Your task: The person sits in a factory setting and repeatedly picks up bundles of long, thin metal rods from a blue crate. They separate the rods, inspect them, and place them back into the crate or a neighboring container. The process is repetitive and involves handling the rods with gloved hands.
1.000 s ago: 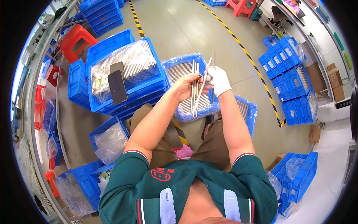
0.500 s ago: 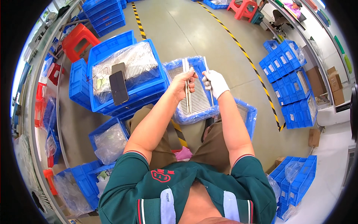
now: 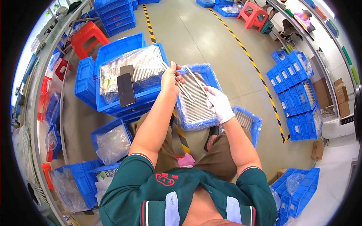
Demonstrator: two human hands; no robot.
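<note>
Bare, my left hand (image 3: 172, 80) is closed around several thin silvery metal rods (image 3: 184, 91), which slant down to the right. My right hand (image 3: 218, 103), in a white glove, grips the lower end of a single metal rod (image 3: 196, 80) that points up and to the left. Both hands are above a blue plastic crate (image 3: 210, 71) lined with clear film. Rows of similar metal rods (image 3: 196, 110) lie side by side in that crate. The ends of the rods inside my left fist are hidden by the fingers.
To the left, a stack of blue crates (image 3: 130, 110) holds more film-covered rods, with two dark phones (image 3: 126, 89) on top. Another crate of rods (image 3: 257, 130) stands by my right knee. Red stools (image 3: 88, 37), stacked crates (image 3: 298, 94) and yellow-black floor tape (image 3: 249, 60) surround me.
The rods in my left hand have tilted from upright to slanting. My right hand has moved lower, its rod now leaning left. The whole view has shifted slightly.
</note>
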